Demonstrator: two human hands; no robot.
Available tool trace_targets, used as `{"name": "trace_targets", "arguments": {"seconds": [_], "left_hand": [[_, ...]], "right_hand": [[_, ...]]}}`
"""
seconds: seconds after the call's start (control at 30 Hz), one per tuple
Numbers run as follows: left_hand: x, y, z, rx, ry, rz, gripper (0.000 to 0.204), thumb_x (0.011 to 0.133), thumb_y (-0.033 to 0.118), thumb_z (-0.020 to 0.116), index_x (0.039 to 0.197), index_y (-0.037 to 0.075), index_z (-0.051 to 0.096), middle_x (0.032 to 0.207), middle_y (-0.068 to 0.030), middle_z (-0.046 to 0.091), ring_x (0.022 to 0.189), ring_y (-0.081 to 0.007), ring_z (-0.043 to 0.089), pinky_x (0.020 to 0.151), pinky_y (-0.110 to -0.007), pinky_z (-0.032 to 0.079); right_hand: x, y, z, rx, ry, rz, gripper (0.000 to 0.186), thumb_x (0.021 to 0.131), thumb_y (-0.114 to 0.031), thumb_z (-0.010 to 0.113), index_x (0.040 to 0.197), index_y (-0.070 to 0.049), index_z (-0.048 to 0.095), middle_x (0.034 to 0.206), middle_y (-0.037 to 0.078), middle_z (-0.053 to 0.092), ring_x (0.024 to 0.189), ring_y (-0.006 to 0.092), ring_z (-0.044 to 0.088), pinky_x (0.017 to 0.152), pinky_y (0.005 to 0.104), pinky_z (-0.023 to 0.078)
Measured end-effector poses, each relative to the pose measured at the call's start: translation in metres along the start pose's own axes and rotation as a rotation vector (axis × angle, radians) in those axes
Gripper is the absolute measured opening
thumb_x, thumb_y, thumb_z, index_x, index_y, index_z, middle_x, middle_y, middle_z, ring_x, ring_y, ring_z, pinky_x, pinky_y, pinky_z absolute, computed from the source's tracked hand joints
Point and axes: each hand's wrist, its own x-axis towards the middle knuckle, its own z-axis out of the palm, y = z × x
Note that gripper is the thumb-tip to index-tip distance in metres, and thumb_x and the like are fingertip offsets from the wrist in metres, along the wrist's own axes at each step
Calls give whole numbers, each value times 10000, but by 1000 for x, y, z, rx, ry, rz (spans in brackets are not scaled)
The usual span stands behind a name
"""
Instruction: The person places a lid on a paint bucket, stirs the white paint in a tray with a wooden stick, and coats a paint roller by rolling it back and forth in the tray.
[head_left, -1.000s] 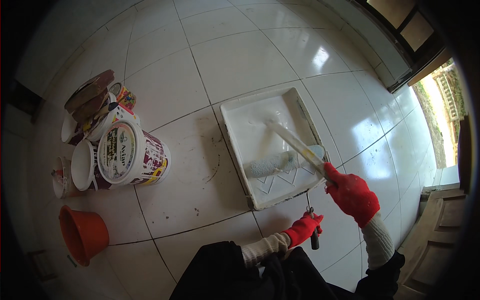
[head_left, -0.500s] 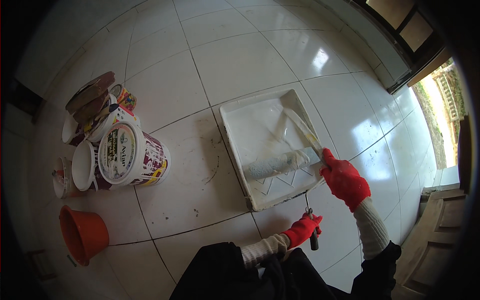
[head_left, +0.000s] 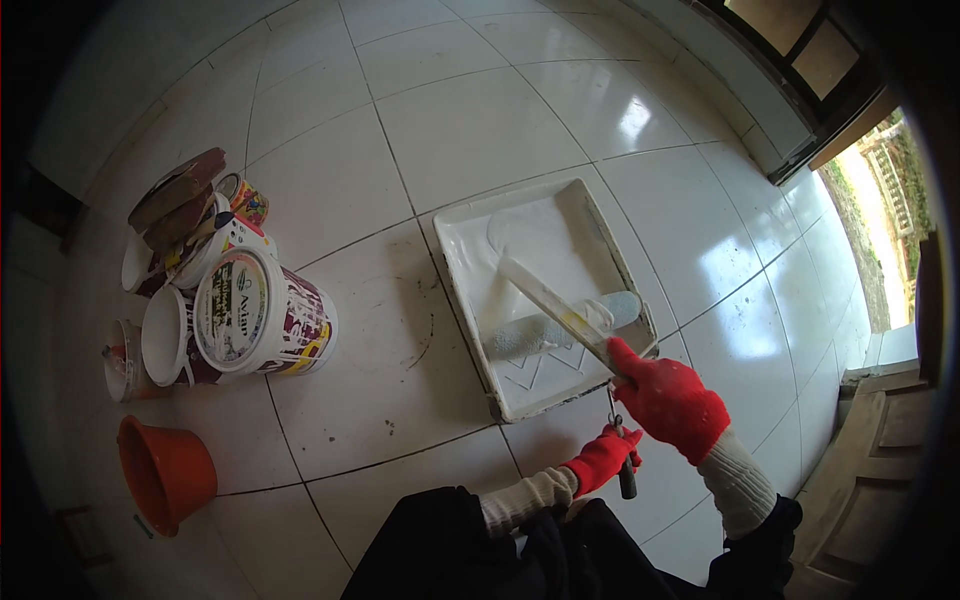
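Here we are over the paint tray [head_left: 535, 398], flat on the tiled floor in front of the person, and both gloved hands are occupied. The right hand [head_left: 672, 405] has its fingers closed round the near end of a flat pale stick [head_left: 555, 305], gripped there, it seems, so the length can reach over the roller [head_left: 530, 334] and down to the white paint [head_left: 540, 225] beyond. The left hand [head_left: 602, 458], lower down, is wrapped about the dark handle [head_left: 628, 483] just outside the near edge — probably to stop the roller from rolling or tipping. That roller lies crosswise in the tray, above the zigzag ridges, a sensible spot for shedding extra paint. What's in the way? The stick crosses the sleeve and hides part of it (whether the two touch, I can't tell), while the right fist covers the tray's near right corner. Over to the left, well apart from the tray, stands a crowd: a big lidded bucket [head_left: 300, 325] streaked with white, an open tub [head_left: 165, 335] beside it, a small can [head_left: 248, 198] behind, and an orange bucket [head_left: 170, 475] nearer the person. On the far right — a panelled wooden door [head_left: 865, 470].
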Motion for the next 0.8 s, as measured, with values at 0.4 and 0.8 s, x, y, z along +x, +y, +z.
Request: {"name": "trace_targets", "arguments": {"seconds": [0.4,0.8], "left_hand": [[6,-6,2,-22,38,10,357,990,352,608,1100,58,438,863,-80,586,732,-202,645,704,-353,552],[3,-4,-2,-14,9,12,380,994,383,589,1118,61,429,860,-84,600,740,-195,640,745,-357,531]], "right_hand": [[33,24,-13,24,86,163,495,949,-223,575,1419,-119,458,878,201,683,830,412,660,731,485,502],[5,-8,-3,26,-8,-11,530,931,-231,618,1429,-126,470,830,201,677,781,393,669,710,489,507]]}}
